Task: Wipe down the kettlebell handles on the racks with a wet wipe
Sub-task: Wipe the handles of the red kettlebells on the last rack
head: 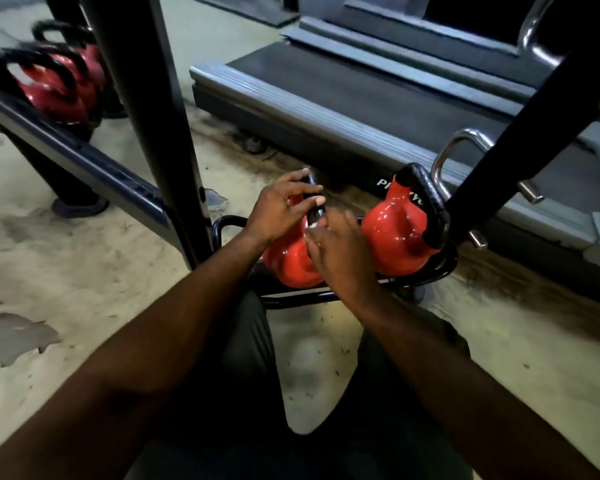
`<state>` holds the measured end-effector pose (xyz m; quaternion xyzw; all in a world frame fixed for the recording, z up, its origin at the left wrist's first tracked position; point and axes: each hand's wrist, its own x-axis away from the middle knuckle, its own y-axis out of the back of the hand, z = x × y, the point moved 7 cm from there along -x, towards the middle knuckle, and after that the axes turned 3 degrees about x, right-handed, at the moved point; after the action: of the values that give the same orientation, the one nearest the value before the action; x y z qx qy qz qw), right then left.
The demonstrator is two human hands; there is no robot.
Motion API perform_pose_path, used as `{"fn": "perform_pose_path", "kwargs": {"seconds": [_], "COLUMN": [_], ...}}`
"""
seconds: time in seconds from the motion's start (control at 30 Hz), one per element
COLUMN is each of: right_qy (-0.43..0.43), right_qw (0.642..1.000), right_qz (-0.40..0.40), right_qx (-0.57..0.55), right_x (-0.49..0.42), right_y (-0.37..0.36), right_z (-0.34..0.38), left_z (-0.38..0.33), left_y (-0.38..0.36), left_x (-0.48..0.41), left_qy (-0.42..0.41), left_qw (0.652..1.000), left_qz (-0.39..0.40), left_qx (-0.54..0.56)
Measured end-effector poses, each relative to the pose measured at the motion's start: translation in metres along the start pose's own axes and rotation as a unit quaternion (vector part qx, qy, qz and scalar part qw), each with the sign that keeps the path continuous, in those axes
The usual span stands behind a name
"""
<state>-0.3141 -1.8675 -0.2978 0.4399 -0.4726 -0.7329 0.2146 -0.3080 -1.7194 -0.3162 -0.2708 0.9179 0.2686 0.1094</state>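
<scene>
Two red kettlebells sit side by side on a low black rack (329, 295). My left hand (280, 209) grips the black handle of the left kettlebell (288, 261) from above. My right hand (340, 251) sits just below it with its fingers against the same handle, and a small white patch, probably the wet wipe (313, 226), shows between the two hands. The right kettlebell (395, 233) stands untouched, its black handle (430, 202) fully visible. Most of the left kettlebell's handle is hidden by my hands.
A black upright post (160, 126) rises left of my hands, and another slanted post (520, 133) stands at the right. More red kettlebells (59, 84) rest on a rack bar (70, 150) at upper left. A treadmill (361, 88) lies behind. My knees are on the concrete floor.
</scene>
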Motion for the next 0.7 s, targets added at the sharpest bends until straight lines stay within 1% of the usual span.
{"fn": "perform_pose_path", "kwargs": {"seconds": [0.03, 0.1, 0.13, 0.17, 0.23, 0.3, 0.37, 0.43, 0.53, 0.6, 0.63, 0.7], "right_qy": [0.029, 0.074, 0.086, 0.087, 0.071, 0.083, 0.11, 0.116, 0.059, 0.022, 0.021, 0.034], "right_qw": [1.0, 0.997, 0.996, 0.996, 0.997, 0.997, 0.994, 0.993, 0.997, 0.996, 0.996, 0.997], "right_qz": [0.007, 0.015, 0.017, 0.014, 0.003, -0.007, 0.015, 0.027, -0.007, -0.029, -0.038, -0.045], "right_qx": [0.0, -0.009, -0.01, -0.011, -0.018, 0.001, 0.012, 0.015, 0.057, 0.08, 0.083, 0.054], "right_x": [0.005, -0.003, -0.013, -0.023, -0.03, -0.01, 0.019, 0.019, -0.012, -0.009, 0.001, 0.026], "right_y": [0.003, 0.01, 0.015, 0.019, 0.019, 0.011, -0.002, -0.009, -0.007, -0.007, -0.009, -0.011], "right_z": [0.0, -0.006, -0.01, -0.013, -0.015, -0.007, 0.004, 0.008, 0.008, 0.009, 0.009, 0.005], "left_z": [0.001, 0.007, 0.008, 0.009, 0.007, 0.004, 0.005, 0.005, 0.004, 0.005, 0.007, 0.01], "left_y": [0.0, 0.0, -0.003, -0.007, -0.012, -0.012, -0.009, -0.005, -0.002, -0.001, -0.001, -0.001], "left_x": [-0.003, -0.01, -0.015, -0.021, -0.027, -0.024, -0.021, -0.02, -0.02, -0.017, -0.016, -0.014], "left_qy": [0.025, 0.101, 0.127, 0.134, 0.121, 0.11, 0.097, 0.083, 0.062, 0.058, 0.057, 0.047], "left_qw": [1.0, 0.992, 0.987, 0.985, 0.988, 0.991, 0.993, 0.996, 0.997, 0.998, 0.998, 0.998], "left_qz": [-0.013, -0.041, -0.034, -0.024, -0.006, 0.005, 0.015, 0.022, 0.032, 0.029, 0.026, 0.021], "left_qx": [0.011, 0.061, 0.087, 0.103, 0.092, 0.079, 0.059, 0.035, 0.021, 0.02, 0.023, 0.026]}}
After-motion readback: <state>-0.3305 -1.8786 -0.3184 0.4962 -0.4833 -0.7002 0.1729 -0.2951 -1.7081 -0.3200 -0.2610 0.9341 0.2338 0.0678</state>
